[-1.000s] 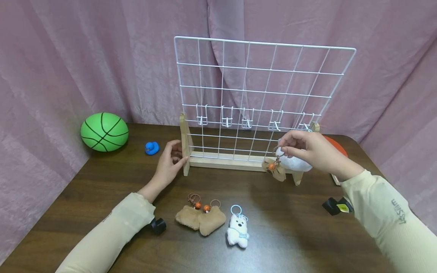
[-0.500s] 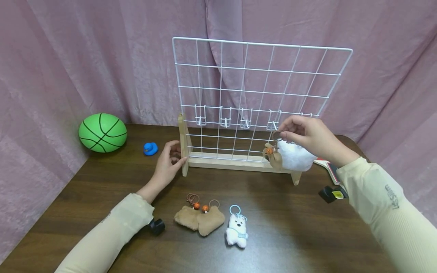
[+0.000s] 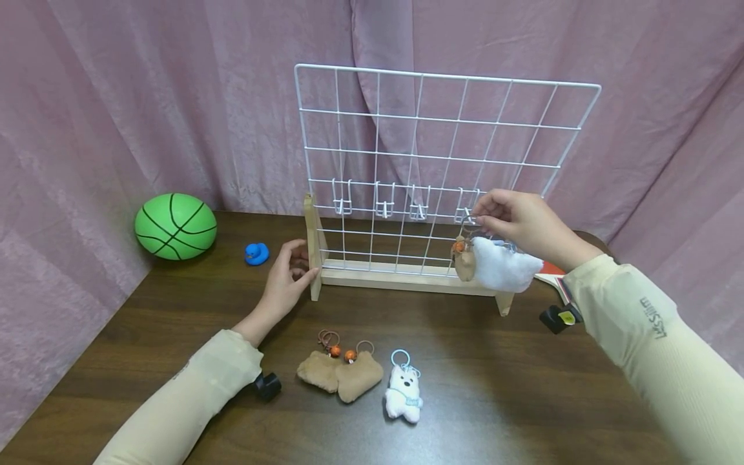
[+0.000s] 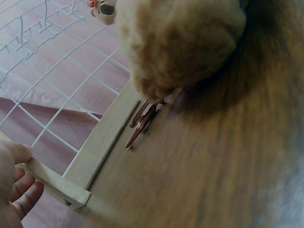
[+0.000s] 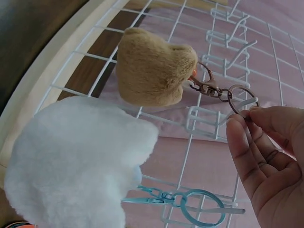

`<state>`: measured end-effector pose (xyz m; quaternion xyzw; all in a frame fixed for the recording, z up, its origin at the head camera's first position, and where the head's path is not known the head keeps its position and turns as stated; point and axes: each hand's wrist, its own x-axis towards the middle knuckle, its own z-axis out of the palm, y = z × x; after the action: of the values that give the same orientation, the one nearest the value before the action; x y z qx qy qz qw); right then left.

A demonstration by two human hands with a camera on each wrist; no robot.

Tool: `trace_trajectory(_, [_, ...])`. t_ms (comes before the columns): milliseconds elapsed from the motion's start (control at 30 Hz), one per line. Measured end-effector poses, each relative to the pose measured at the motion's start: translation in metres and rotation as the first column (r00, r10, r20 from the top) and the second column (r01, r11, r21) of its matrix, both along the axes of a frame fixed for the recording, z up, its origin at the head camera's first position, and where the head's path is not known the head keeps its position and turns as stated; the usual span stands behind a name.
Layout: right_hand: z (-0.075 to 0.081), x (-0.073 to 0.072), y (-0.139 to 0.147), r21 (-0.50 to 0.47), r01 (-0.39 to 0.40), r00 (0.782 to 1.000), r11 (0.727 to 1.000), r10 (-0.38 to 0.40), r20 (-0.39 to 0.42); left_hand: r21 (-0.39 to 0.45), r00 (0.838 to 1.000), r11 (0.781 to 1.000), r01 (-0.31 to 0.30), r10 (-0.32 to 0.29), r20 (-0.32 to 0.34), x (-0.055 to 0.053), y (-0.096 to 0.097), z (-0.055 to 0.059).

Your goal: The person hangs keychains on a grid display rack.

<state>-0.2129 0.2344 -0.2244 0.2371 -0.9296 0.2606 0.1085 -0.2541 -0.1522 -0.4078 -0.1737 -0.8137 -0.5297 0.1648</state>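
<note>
My right hand [image 3: 517,223] pinches the metal ring [image 5: 230,100] of a brown plush keychain [image 5: 149,69] in front of a white wire grid rack [image 3: 447,76]. In the right wrist view the ring overlaps the tip of a hook [image 5: 203,121]; whether the hook passes through it I cannot tell. A white plush keychain [image 5: 71,161] hangs by its blue ring [image 5: 223,216] from the hook beside it. My left hand [image 3: 283,274] grips the rack's wooden side post [image 3: 314,248], thumb in front and fingers partly hidden behind it.
Two brown plush keychains [image 3: 360,378] and a white bear keychain [image 3: 403,394] lie on the table's near part. Several other hooks [image 3: 385,206] line the grid. A green ball [image 3: 175,226] and blue duck [image 3: 256,254] stand left; a red paddle [image 3: 549,267] lies right.
My right hand has risen with the brown plush keychain, bringing its ring up to the hook. More of the white plush keychain shows beneath the hand. My left hand stays on the post.
</note>
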Motion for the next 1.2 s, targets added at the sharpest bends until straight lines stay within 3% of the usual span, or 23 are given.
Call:
trace_trajectory(433, [-0.0013, -0.0057, -0.0022, 0.068, 0.015, 0.999, 0.998, -0.018, 0.038, -0.013, 1.000, 1.000, -0.004, 0.005, 0.006, 0.0014, -0.0012, 0.0009])
trace_trajectory(1033, [-0.0022, -0.0078, -0.0045, 0.105, 0.010, 1.000, 0.994, -0.011, 0.017, -0.009, 1.000, 1.000, -0.007, 0.007, 0.007, 0.0021, -0.0009, 0.0005])
trace_trajectory(1200, [-0.0004, -0.0062, -0.0034, 0.081, 0.040, 0.999, 0.996, -0.041, 0.010, -0.014, 0.999, 1.000, -0.011, 0.012, 0.036, 0.0070, 0.0017, 0.0076])
